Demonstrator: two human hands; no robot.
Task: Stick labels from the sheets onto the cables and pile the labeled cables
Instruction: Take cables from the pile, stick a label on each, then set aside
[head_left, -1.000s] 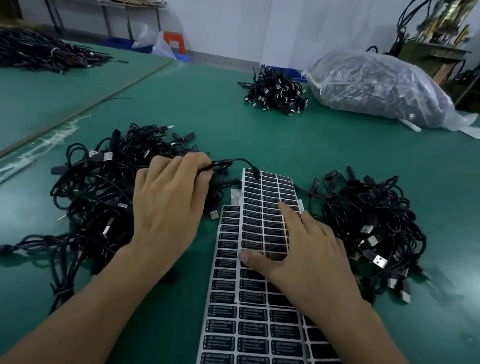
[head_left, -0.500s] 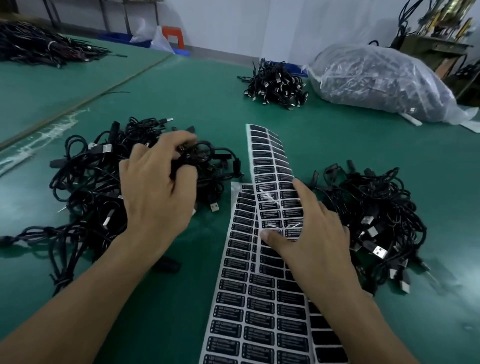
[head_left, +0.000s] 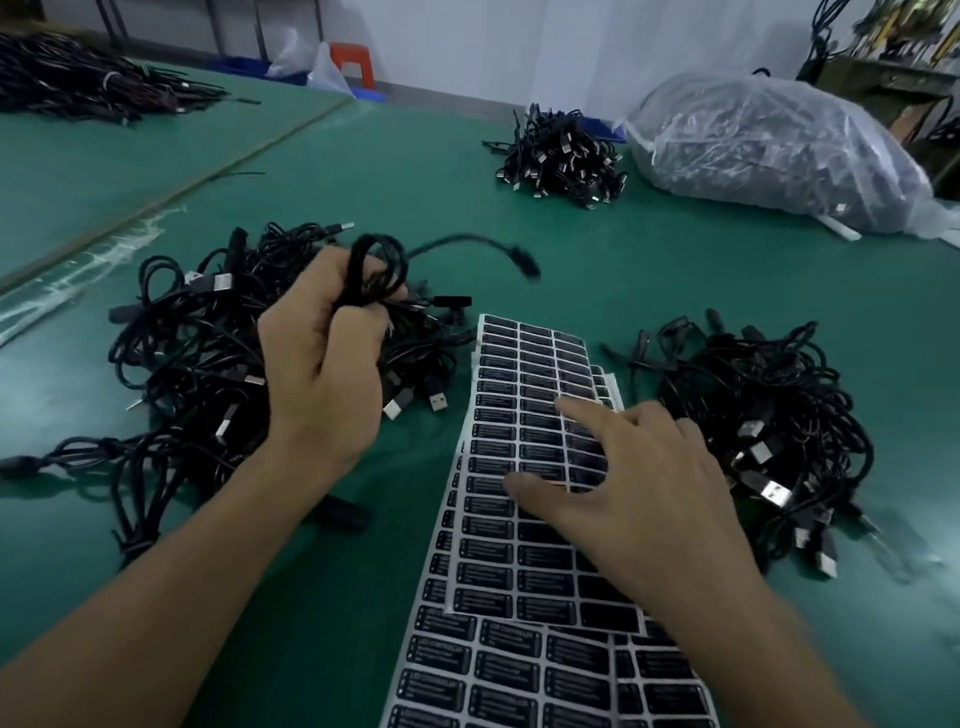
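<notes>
Hands: two.
Left hand: the left hand (head_left: 322, 374) is curled tight round one looped cable (head_left: 356, 270), over the left pile (head_left: 182, 353).
Right hand: the right hand (head_left: 639, 499) is spread open on the top sheet (head_left: 524, 415), holding nothing.
Sheets: at least two; the bottom sheet (head_left: 498, 670) lies under that wrist.
Cable piles: four; the right pile (head_left: 769, 426) just right of the right hand, the far pile (head_left: 561, 156) and corner pile (head_left: 78, 78) well past both hands.
Open room: bare desk (head_left: 597, 260) beyond the fingertips.
</notes>
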